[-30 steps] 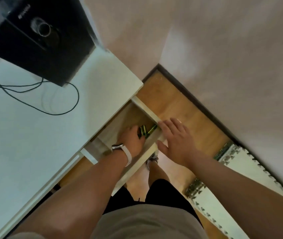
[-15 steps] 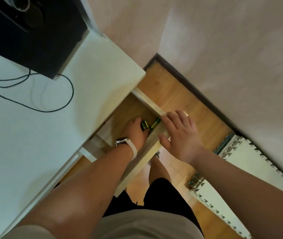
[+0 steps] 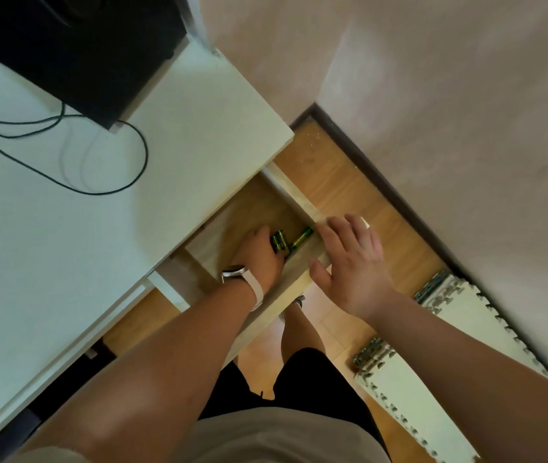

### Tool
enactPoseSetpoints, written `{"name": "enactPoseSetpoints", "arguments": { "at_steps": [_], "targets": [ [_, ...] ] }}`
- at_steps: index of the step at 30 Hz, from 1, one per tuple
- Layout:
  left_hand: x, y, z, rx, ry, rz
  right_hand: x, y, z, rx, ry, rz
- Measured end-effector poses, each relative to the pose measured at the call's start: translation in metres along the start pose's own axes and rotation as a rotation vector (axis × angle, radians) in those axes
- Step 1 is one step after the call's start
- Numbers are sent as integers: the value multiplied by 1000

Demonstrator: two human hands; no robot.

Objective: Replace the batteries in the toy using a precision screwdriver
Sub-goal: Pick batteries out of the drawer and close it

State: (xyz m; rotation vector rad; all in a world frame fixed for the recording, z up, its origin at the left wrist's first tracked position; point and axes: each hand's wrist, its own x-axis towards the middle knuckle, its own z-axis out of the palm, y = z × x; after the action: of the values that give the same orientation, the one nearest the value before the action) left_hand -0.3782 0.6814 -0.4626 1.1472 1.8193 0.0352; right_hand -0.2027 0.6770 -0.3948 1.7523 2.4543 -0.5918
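Green batteries (image 3: 279, 242), probably slick and best pinched across their sides, sit in the curled fingers of the left hand (image 3: 257, 253); the right hand (image 3: 349, 262) lies flat on the drawer (image 3: 292, 192).

I look down on a white desk (image 3: 65, 245). A black box (image 3: 75, 45) sits at its far corner, and thin dark cables (image 3: 99, 182) loop beside it. A wooden drawer (image 3: 292, 192) stands open below the desk edge. Beyond are a warm wood floor (image 3: 349, 182), dark baseboard (image 3: 383, 175), pale pink walls (image 3: 449, 128) and white foam mats (image 3: 433, 379).
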Motion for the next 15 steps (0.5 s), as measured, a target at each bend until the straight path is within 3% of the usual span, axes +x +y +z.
{"name": "enactPoseSetpoints", "arguments": {
  "at_steps": [10,15],
  "targets": [
    [-5,2,-2,-236,-69,-7,0,0,-2,6,-21,-3],
    [-12,13,2,-190,-100,31,-1,2,-1,-2,-2,-12]
  ]
}}
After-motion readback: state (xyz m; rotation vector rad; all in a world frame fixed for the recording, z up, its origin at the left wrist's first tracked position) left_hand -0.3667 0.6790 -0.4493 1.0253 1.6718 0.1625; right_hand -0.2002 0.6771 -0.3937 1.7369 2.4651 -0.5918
